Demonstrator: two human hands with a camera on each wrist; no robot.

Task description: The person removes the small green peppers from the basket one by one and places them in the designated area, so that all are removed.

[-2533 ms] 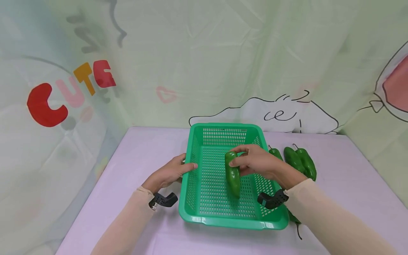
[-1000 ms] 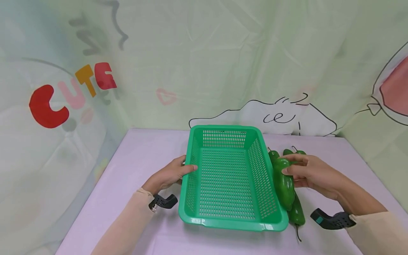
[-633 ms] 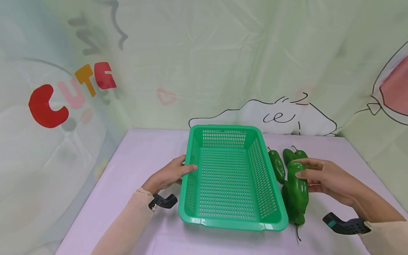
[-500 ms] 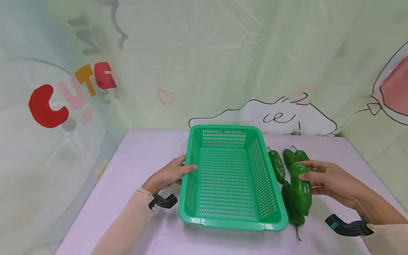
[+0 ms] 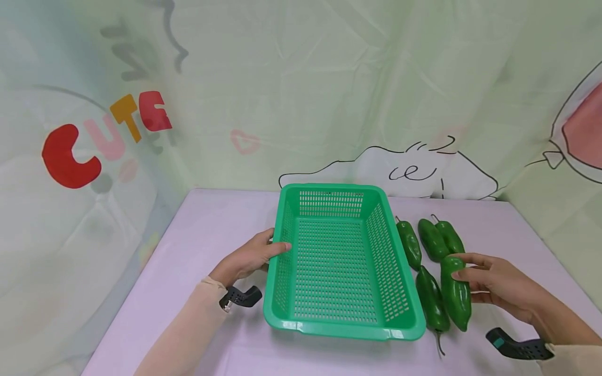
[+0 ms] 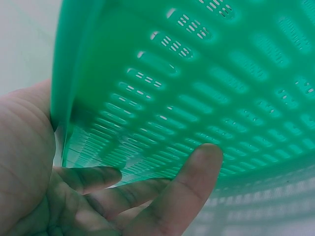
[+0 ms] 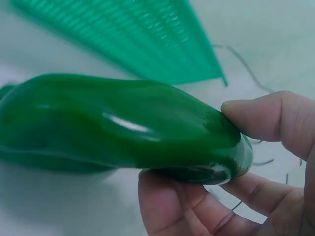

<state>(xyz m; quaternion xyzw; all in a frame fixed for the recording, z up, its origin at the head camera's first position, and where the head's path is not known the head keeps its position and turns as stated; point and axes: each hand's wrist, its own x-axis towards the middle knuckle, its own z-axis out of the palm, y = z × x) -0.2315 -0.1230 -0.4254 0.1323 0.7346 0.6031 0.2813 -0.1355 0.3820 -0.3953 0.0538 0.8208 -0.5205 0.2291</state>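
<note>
My left hand [image 5: 251, 254] grips the left rim of a green plastic basket [image 5: 348, 333], thumb over the rim and fingers beneath it. In the left wrist view those fingers [image 6: 187, 191] spread against the slotted outer wall. Right of the basket, my right hand [image 5: 498, 282] pinches the upper end of a glossy green pepper [image 5: 455, 295]. The right wrist view shows the thumb on one side of this pepper [image 7: 123, 120] and the fingers on the other. Close on its left lies another green pepper [image 5: 430, 297], stem toward me.
Behind the held pepper, two more peppers [image 5: 432, 240] lie side by side on the pale table [image 5: 221, 209]. A further pepper [image 5: 408, 244] rests against the basket's right side. A printed cloth [image 5: 329, 104] hangs behind and around the table.
My right hand has carried the pepper out of the basket, over its right rim and down to the right, beside the other peppers. My left hand has stayed on the basket rim.
</note>
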